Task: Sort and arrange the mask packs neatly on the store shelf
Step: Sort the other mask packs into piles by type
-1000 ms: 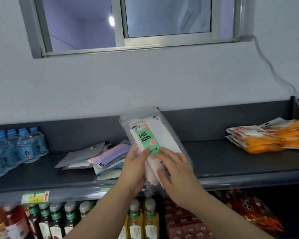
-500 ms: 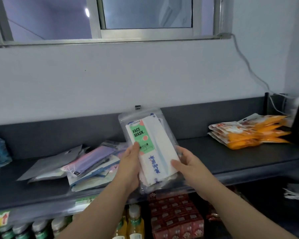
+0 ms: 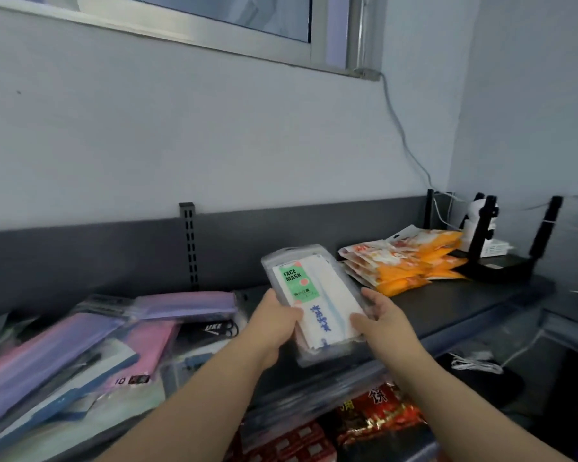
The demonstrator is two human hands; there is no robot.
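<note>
A clear pack of white face masks (image 3: 317,298) with a green "FACE MASK" label is held tilted just above the dark shelf (image 3: 447,305). My left hand (image 3: 276,323) grips its left edge, thumb on the front. My right hand (image 3: 379,315) grips its right edge. A loose heap of mask packs (image 3: 90,348) in purple, pink, blue and grey lies on the shelf to the left, overlapping at different angles.
A stack of orange packets (image 3: 407,261) lies on the shelf at the right, beside black stands (image 3: 481,241) and a white device. A grey cable (image 3: 404,138) runs down the wall. Red snack packs (image 3: 377,418) fill the shelf below.
The view has swung right and closer to the shelf. Both hands have lowered the face mask pack and carried it right, from above the heap toward the orange packets.
</note>
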